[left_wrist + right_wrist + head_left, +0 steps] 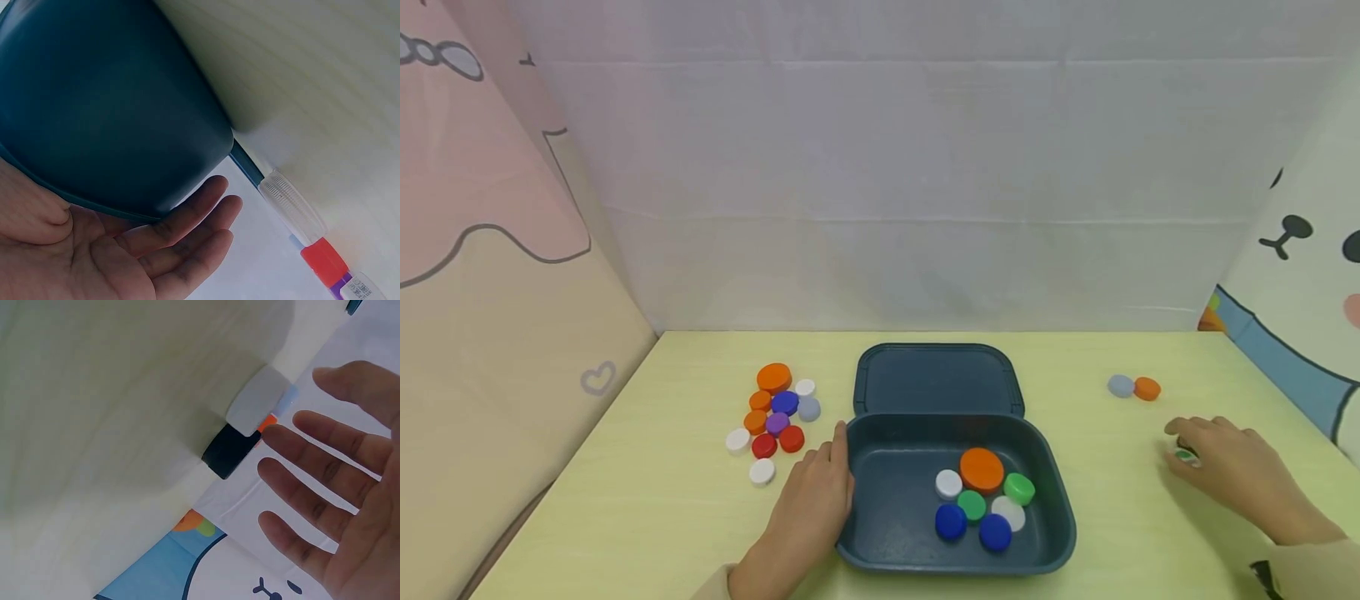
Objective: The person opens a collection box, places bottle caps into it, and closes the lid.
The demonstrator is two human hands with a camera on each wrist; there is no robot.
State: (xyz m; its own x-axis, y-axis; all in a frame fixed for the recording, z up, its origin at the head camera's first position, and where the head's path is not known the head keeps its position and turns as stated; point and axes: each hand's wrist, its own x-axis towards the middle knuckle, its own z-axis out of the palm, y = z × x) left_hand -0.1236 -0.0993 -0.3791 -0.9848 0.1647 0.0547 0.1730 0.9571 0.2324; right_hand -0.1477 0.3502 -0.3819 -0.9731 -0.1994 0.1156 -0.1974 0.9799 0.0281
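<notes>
And here's the left hand [808, 504], nearest me, resting along the left side of the dark box [891, 500], its index finger stretched to the box's far left corner; I see the other fingers loose. Over near the desk's [625, 525] right edge, the right hand [1232, 475] hovers with fingers parted and released, gripping nothing! Just by its fingertips I catch a white cap [257, 403] and a black cap [228, 453] side by side, partly hidden from my head view.

Inside the box, toward its right side, seven caps: two blue [951, 522], two green [972, 506], two white [948, 484] and one big orange [982, 470]. Left of the box, toward the desk's left edge, a mixed cluster of caps [777, 423] sits bunched. Beyond the box, the flat lid [938, 379] lies near the desk's far edge. Far right, a pale blue cap [1121, 385] touches an orange cap [1147, 388].
</notes>
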